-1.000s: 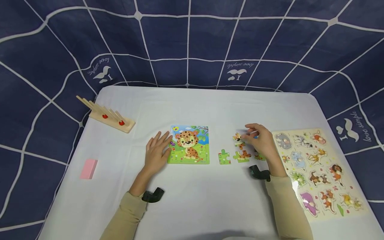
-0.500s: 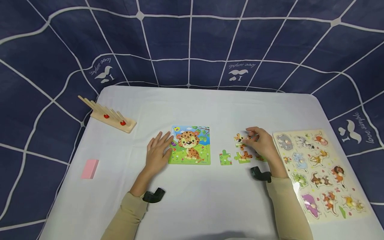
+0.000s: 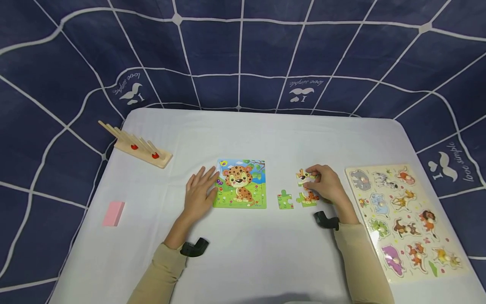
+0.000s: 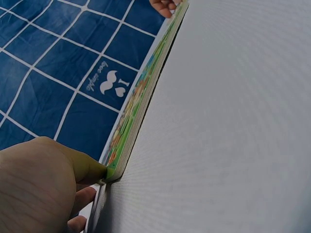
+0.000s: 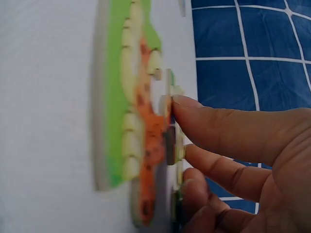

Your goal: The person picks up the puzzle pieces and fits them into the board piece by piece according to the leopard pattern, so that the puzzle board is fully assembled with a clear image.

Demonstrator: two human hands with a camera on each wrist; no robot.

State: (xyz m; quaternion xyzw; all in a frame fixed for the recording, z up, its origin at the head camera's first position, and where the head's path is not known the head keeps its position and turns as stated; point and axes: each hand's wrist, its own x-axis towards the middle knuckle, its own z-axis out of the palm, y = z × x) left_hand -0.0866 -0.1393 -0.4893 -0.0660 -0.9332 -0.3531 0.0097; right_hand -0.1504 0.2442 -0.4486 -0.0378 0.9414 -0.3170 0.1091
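- The left hand [image 3: 200,195] lies relaxed, fingers fairly wide apart, at the left edge of the leopard board [image 3: 240,184]; the left wrist view shows its thumb touching the board's corner.
- The right hand [image 3: 327,184] has a narrow grip, pinching the face piece [image 3: 302,179] between thumb and fingers; the right wrist view shows the thumb tip against the piece's edge.
- The leopard board lies flat between the hands, well apart from the right one, showing a seated leopard on grass under a blue sky.
- The paw piece [image 3: 309,199], orange and green, lies just below the face piece, partly behind the right hand.
- The green piece [image 3: 284,200] lies flat between the leopard board and the paw piece.
- Each wrist bears a black wrist mount [image 3: 194,247], next to a tan sleeve [image 3: 161,270].
- The animal board [image 3: 440,236] lies to the right of the right hand, filled with animal shapes.
- The pink block [image 3: 113,213] sits well left of the left hand.
- The peg stand [image 3: 142,157] is beyond it, with wooden pegs and red beads [image 3: 155,155].
- White cloth covers the table [image 3: 235,253].
- A blue curtain [image 3: 265,46] with white lines hangs around its far side and ends.
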